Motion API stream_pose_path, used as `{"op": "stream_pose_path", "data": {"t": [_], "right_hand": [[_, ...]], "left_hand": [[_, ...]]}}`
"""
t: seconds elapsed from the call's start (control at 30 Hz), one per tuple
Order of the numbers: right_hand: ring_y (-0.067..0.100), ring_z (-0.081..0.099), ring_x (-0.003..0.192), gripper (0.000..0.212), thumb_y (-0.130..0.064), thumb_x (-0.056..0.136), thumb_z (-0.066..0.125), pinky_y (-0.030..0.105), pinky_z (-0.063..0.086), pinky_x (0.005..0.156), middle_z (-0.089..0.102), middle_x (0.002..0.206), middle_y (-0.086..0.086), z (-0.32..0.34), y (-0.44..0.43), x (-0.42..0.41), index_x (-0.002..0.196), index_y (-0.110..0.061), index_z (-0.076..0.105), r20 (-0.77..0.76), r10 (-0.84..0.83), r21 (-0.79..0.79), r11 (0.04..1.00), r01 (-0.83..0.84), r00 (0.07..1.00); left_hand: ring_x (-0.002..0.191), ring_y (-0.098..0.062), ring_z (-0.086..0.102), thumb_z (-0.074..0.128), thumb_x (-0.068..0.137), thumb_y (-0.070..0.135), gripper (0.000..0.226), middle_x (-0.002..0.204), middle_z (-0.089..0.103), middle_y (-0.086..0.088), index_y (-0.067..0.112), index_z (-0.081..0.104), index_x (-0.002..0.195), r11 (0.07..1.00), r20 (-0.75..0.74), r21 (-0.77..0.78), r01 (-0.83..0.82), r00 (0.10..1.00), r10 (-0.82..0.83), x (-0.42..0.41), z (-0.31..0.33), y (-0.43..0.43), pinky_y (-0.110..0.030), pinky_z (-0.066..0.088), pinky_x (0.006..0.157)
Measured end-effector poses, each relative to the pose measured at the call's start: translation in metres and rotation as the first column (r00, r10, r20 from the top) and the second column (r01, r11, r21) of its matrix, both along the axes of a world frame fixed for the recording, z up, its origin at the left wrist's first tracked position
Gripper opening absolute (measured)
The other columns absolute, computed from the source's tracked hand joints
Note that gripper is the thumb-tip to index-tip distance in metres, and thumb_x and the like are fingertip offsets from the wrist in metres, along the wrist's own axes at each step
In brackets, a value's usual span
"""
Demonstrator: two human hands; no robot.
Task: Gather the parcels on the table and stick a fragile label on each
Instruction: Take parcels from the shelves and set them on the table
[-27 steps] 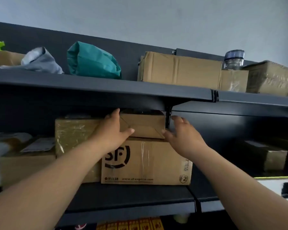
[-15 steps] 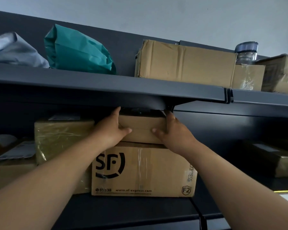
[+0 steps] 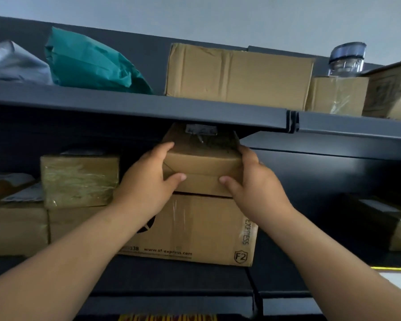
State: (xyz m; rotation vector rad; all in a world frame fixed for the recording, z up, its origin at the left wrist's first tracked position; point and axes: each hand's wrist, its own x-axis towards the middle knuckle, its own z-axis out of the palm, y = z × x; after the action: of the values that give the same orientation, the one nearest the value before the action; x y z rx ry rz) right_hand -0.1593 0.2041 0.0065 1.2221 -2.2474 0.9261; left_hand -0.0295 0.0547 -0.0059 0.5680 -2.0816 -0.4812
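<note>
A small brown cardboard box (image 3: 202, 163) sits on top of a larger SF Express carton (image 3: 199, 230) on the middle shelf, just under the upper shelf board. My left hand (image 3: 146, 184) grips its left end, thumb across the front face. At the box's right end my right hand (image 3: 252, 188) holds it the same way. The small box sticks out a little past the front of the carton below.
The dark upper shelf (image 3: 137, 107) carries a teal bag (image 3: 90, 63), a grey bag (image 3: 12, 63), a long carton (image 3: 236, 72) and a jar (image 3: 346, 56). A taped box (image 3: 79, 179) stands to the left, another parcel (image 3: 384, 216) at the right.
Both hands closed onto the ends of the small box and drew it forward from under the upper shelf; its top face now shows. The view moved closer.
</note>
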Motion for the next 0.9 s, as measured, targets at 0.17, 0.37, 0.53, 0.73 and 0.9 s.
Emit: {"op": "stream_pose_path", "data": {"t": [0.17,0.37,0.53,0.73,0.9], "right_hand": [[0.019,0.052,0.12,0.075,-0.035,0.09,0.062,0.029,0.043,0.095,0.05,0.138,0.004,-0.004,0.051,0.038,0.15,-0.023,0.018,0.032,-0.034,-0.025,0.999,0.035,0.999],[0.017,0.05,0.121,0.075,-0.037,0.09,0.063,0.028,0.041,0.096,0.049,0.139,0.0,-0.019,0.114,0.104,0.149,-0.025,0.018,0.041,-0.155,-0.029,0.987,0.156,0.987],[0.018,0.049,0.123,0.075,-0.036,0.089,0.064,0.031,0.04,0.1,0.047,0.141,-0.003,-0.044,0.171,0.165,0.149,-0.027,0.019,0.109,-0.241,-0.034,0.969,0.246,0.964],[0.02,0.05,0.122,0.073,-0.033,0.09,0.063,0.032,0.041,0.1,0.048,0.141,-0.002,-0.067,0.253,0.215,0.149,-0.025,0.021,0.146,-0.365,-0.016,0.929,0.371,0.92],[0.02,0.05,0.121,0.073,-0.032,0.09,0.063,0.033,0.042,0.098,0.049,0.139,-0.001,-0.086,0.322,0.231,0.149,-0.024,0.021,0.174,-0.479,0.014,0.875,0.484,0.861]], "left_hand": [[0.108,-0.024,0.058,0.066,0.084,0.041,0.068,0.134,0.052,0.002,0.037,0.031,0.142,0.998,0.008,-0.057,0.011,1.0,-0.011,0.03,-0.005,0.048,-0.043,0.05,0.092],[0.124,-0.017,0.046,0.068,0.084,0.036,0.069,0.14,0.046,0.004,0.031,0.033,0.144,0.988,0.001,-0.099,0.117,0.993,-0.117,0.082,-0.017,0.102,-0.035,0.041,0.101],[0.125,-0.016,0.044,0.067,0.085,0.035,0.067,0.14,0.046,0.003,0.029,0.034,0.144,0.968,0.027,-0.107,0.225,0.974,-0.224,0.128,-0.039,0.151,-0.032,0.038,0.1],[0.124,-0.013,0.043,0.066,0.087,0.032,0.066,0.14,0.045,0.005,0.028,0.034,0.144,0.915,0.068,-0.082,0.395,0.918,-0.39,0.154,-0.059,0.222,-0.02,0.031,0.093],[0.123,-0.011,0.043,0.066,0.087,0.033,0.065,0.139,0.045,0.007,0.029,0.033,0.143,0.854,0.1,-0.03,0.519,0.852,-0.514,0.149,-0.078,0.282,-0.022,0.034,0.094]]}}
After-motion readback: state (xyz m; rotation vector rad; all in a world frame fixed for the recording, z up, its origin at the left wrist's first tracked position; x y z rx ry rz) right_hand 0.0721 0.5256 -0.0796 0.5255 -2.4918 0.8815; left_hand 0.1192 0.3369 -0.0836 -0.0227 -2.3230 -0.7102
